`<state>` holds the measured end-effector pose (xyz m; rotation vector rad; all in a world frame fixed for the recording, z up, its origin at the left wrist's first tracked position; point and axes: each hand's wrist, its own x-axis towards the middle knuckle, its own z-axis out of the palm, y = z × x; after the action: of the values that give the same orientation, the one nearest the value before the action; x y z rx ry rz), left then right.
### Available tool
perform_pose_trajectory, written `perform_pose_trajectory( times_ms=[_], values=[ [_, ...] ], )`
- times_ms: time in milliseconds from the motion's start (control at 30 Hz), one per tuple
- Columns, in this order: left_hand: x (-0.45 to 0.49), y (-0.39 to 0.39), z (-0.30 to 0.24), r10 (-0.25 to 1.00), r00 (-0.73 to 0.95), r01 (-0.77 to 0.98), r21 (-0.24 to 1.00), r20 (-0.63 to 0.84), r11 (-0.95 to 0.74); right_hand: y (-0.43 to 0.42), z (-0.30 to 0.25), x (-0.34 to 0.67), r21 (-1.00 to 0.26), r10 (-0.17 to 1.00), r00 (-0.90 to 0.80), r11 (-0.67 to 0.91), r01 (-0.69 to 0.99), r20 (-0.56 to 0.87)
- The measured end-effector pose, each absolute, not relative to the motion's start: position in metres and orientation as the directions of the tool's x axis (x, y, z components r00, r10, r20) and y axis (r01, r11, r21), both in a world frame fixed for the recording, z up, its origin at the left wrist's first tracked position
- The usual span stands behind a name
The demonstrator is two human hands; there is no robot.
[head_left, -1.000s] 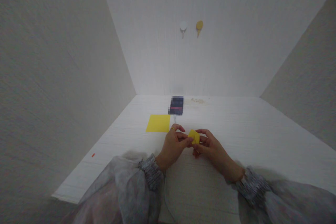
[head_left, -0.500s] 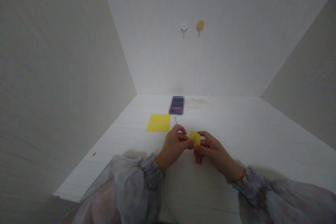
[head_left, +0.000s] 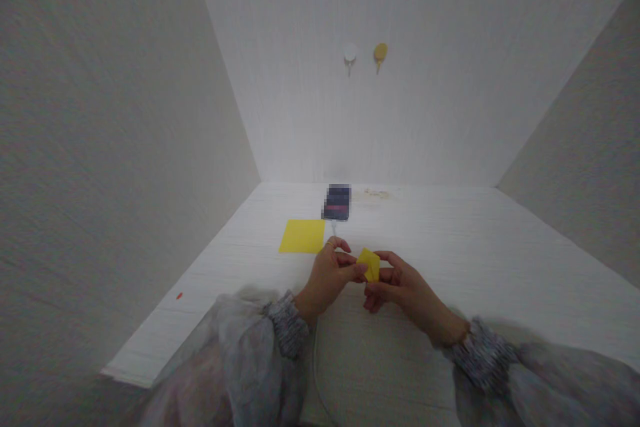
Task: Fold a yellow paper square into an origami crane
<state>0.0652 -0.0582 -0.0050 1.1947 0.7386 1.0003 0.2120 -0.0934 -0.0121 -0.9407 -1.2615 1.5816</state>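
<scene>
A small piece of folded yellow paper (head_left: 371, 263) was held up between the two hands, above the near part of the white counter (head_left: 450, 233). It showed several angled edges and a crease line across its face. The left hand (head_left: 327, 280) pinched its left side, the thumb laid over the front and the fingers bent behind; a thin ring (head_left: 329, 243) circled one of those fingers. The right hand (head_left: 407, 283) gripped the right side, its thumb at the lower edge and its index finger near the upper corner, while the lower fingers curled beneath. Just beyond the left hand, a flat yellow sheet (head_left: 303, 236) lay on the counter. Near that sheet's far right corner sat a dark, pixelated device (head_left: 337, 203), with a pale cable (head_left: 315, 360) that ran from its near end and showed again below the left wrist. Gathered grey cuffs ended both sheer sleeves (head_left: 250, 347). A small orange-red bit (head_left: 179, 295) lay well off to the left. On the back wall (head_left: 300, 100), a white hook (head_left: 350, 53) hung beside a yellow hook (head_left: 381, 52).
</scene>
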Motion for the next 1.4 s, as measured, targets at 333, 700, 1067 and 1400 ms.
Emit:
perform_pose_trajectory(
  times_ms=[333, 700, 1067, 1400],
  values=[
    [0.064, -0.056, -0.014, 0.878, 0.474, -0.148, 0.989, 0.061, 0.011, -0.089, -0.013, 0.222, -0.997, 0.978, -0.204, 0.061, 0.041, 0.052],
    [0.066, -0.057, -0.014, 0.885, 0.466, -0.184, 0.98, 0.019, 0.076, -0.092, -0.013, 0.219, -0.998, 0.99, -0.122, 0.066, -0.016, 0.067],
    [0.067, -0.063, -0.004, 0.886, 0.463, -0.292, 0.941, -0.017, 0.17, -0.096, -0.015, 0.223, -0.977, 0.981, -0.079, 0.167, -0.133, 0.178],
    [0.063, -0.063, -0.004, 0.859, 0.511, -0.28, 0.952, 0.037, 0.125, -0.098, -0.017, 0.225, -0.954, 0.954, -0.139, 0.239, -0.183, 0.265]
  ],
)
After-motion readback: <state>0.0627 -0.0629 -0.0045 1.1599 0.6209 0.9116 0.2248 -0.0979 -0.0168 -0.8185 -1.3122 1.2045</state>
